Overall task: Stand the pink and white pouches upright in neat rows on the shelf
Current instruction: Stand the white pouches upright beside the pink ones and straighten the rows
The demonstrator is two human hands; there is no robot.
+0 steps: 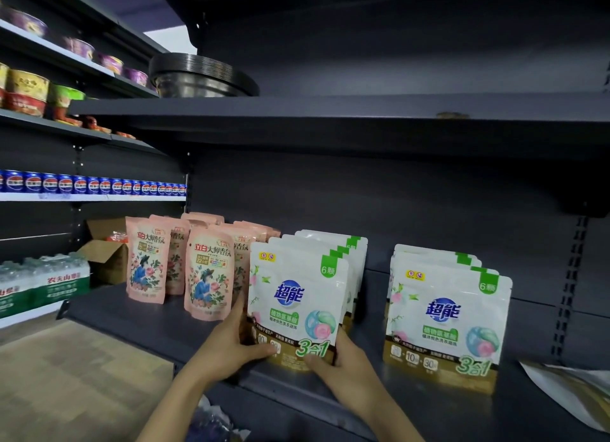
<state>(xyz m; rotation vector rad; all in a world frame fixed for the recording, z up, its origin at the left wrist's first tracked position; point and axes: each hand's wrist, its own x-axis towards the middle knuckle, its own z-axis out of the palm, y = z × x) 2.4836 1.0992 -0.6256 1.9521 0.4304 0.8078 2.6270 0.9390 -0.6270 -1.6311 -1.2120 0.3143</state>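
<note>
Several pink pouches (208, 276) stand upright in rows at the left of the dark shelf (165, 329). A row of white pouches stands beside them, and its front white pouch (297, 296) is held at the bottom by both hands. My left hand (237, 339) grips its lower left edge, thumb on the front. My right hand (340, 365) grips its lower right corner. A second row of white pouches (445, 316) stands upright further right, apart from my hands.
A flat pouch (567, 392) lies at the shelf's right end. An upper shelf (330, 111) overhangs, carrying stacked black bowls (201, 78). To the left are an open cardboard box (105, 253), packed water bottles (43, 280), blue cans (92, 184) and noodle cups.
</note>
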